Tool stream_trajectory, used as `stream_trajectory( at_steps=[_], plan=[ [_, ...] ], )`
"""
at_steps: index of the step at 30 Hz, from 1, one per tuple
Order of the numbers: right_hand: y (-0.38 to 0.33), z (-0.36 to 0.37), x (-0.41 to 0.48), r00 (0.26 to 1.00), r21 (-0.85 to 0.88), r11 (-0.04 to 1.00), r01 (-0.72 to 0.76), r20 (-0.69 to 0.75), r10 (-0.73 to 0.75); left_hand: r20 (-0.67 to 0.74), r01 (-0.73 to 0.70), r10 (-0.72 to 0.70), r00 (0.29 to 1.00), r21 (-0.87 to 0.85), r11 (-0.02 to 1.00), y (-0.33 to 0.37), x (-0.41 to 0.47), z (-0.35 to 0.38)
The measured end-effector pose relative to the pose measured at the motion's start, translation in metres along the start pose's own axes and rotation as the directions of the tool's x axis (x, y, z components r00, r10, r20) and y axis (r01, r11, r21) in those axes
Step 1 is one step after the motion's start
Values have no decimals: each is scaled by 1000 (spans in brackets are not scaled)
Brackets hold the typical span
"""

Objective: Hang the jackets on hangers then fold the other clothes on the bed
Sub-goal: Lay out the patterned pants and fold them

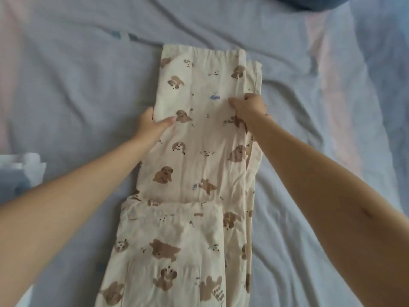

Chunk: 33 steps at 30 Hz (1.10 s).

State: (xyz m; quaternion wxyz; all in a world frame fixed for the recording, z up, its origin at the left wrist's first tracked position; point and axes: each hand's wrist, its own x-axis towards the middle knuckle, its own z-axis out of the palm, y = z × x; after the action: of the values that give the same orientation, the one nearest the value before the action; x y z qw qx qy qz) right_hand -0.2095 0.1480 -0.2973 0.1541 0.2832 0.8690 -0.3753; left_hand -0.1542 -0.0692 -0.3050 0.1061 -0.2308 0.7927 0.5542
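The folding stage is in hand. Cream dog-print pyjama trousers [199,151] lie lengthwise in the centre of the frame on the bed [77,85], waistband toward the top. The left hand [152,124] grips their left edge, thumb on top. The right hand [250,106] pinches the right edge with curled fingers. The next move probably calls for lifting both edges evenly and bringing the waistband end down, seams kept aligned.
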Motion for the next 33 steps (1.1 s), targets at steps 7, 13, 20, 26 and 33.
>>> stream_trajectory(
  at_steps=[7, 13, 20, 26, 33],
  plan=[
    [35, -28, -11, 890, 115, 923, 367, -332, -312, 24, -77, 81, 996, -118, 990, 28, 30, 14],
    [62, -34, 15, 982, 385, 921, 61, -189, 15, -23, 14, -14, 1000, 9, 1000, 15, 50, 32],
    [104, -13, -54, 982, 367, 929, 45, -188, 27, 98, -586, 664, 741, 578, 568, 25, -25, 67],
    [109, -8, -70, 899, -92, 915, 392, -173, -402, 419, -584, 419, 806, 681, 442, 50, -67, 123],
    [74, 5, -79, 873, 255, 896, 365, 242, -424, 94, -430, 441, 893, 473, 769, 68, -59, 117]
  ],
)
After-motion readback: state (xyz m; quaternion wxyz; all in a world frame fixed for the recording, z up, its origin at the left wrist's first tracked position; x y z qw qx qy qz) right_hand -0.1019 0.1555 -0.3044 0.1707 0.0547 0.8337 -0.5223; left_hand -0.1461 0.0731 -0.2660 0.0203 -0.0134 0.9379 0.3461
